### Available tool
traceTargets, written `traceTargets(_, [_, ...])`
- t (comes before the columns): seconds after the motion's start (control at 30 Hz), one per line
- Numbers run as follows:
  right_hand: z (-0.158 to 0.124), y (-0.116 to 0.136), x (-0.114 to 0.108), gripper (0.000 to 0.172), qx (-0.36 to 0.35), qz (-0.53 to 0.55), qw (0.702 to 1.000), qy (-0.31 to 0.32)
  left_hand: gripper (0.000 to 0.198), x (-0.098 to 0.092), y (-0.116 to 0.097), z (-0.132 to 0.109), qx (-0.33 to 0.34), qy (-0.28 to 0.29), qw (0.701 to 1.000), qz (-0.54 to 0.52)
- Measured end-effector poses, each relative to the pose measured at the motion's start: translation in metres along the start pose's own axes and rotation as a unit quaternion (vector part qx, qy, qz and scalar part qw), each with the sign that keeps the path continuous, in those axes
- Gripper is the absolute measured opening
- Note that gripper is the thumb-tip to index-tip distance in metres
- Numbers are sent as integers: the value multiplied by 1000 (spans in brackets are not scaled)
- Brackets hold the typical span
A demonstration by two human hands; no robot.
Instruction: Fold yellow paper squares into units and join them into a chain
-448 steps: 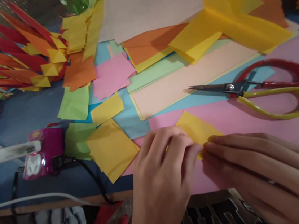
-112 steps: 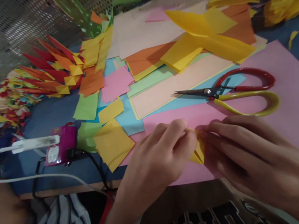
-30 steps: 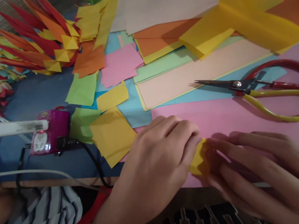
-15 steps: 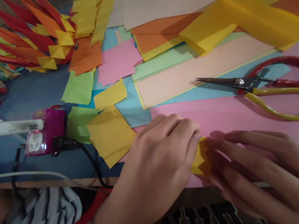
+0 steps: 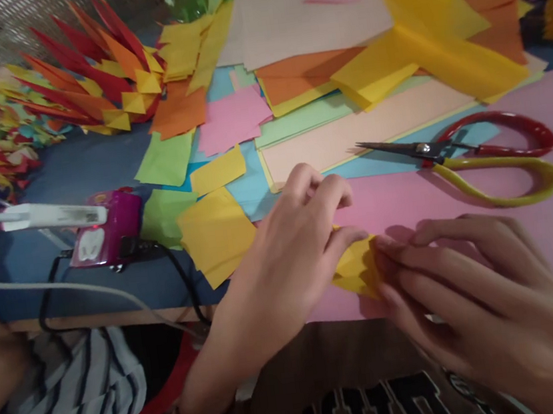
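Observation:
A small folded piece of yellow paper [image 5: 358, 265] lies low over the pink sheet [image 5: 539, 255], near the table's front edge. My right hand [image 5: 478, 290] pinches its right end between thumb and fingertips. Over its left side is my left hand [image 5: 294, 245], the thumb resting along the paper's upper part. The left index finger is bent, lifted and apart from the thumb; the other left fingers are partly hidden. Beyond my right hand lie scissors [image 5: 425, 150] with one red and one yellow handle, blades pointing left.
Cut paper squares, yellow [image 5: 217, 234], green [image 5: 167, 158] and pink [image 5: 234, 118], lie left of centre. A magenta power adapter [image 5: 127, 218] with cables sits at left. Behind stand a red-orange folded-paper piece [image 5: 103, 74] and a large yellow folded sheet [image 5: 411, 36]. A person in a striped shirt [image 5: 98, 397] sits at left.
My left index finger has lifted off the yellow paper and spread from the thumb. More of the paper shows. The right hand keeps its pinch. The camera view has shifted slightly.

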State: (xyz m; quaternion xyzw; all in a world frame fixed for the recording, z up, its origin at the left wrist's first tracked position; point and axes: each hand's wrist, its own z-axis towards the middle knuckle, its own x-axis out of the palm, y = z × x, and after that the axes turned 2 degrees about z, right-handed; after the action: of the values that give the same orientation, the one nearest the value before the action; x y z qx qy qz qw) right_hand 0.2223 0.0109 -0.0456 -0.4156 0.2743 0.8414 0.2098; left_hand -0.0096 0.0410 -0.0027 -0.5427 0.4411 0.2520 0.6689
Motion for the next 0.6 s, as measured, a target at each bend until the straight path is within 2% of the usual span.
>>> traceTargets(0.1, [6, 13, 2, 12, 10, -27, 1000, 0, 18, -7, -1, -4, 17, -63, 998, 0])
traceTargets(0.2, [10, 28, 4, 18, 34, -64, 997, -8, 6, -16, -12, -18, 32, -120, 992, 32])
traceTargets(0.27, [10, 37, 5, 25, 42, -54, 998, -10, 16, -17, -19, -28, 45, -73, 995, 51])
traceTargets(0.37, [9, 40, 7, 25, 33, 3, 999, -1, 24, -9, -22, -38, 39, 16, 998, 47])
traceTargets(0.47, [10, 26, 5, 26, -4, 21, 1000, 16, 21, 0, -17, -39, 32, 29, 999, 27])
traceTargets(0.6, [15, -1, 3, 30, -83, -52, 995, 29, 28, 1, -6, -34, 35, 18, 999, 0])
